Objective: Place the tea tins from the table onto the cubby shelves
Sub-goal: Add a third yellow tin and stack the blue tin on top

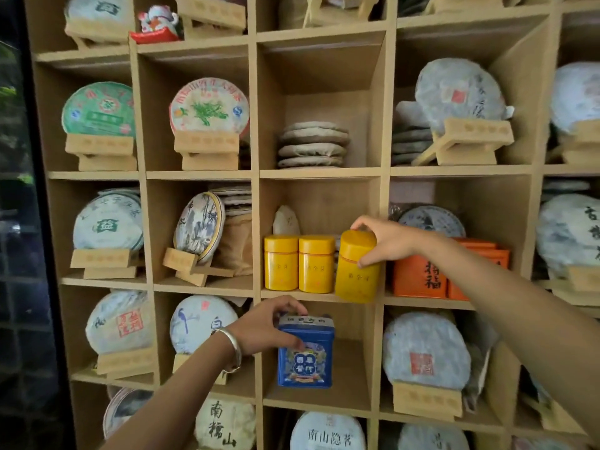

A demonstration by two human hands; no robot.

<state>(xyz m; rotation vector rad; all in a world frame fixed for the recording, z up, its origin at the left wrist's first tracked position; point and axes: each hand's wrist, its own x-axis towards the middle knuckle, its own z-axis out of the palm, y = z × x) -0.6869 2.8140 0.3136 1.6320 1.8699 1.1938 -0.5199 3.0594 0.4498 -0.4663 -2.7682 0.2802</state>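
Yellow round tea tin (356,267), tilted, gripped by right hand (384,241)

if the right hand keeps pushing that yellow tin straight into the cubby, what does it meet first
Probably nothing soon: the right hand holds the yellow tin at the cubby's front right, beside two yellow tins standing apart to its left. Something pale shows behind, but depth is unclear; otherwise the back panel.

Three round yellow metal tea tins (316,264), one rectangular blue printed tea tin (306,352), two orange rectangular tins (422,277), and one white-and-red ceramic cat figurine (156,22) are visible.
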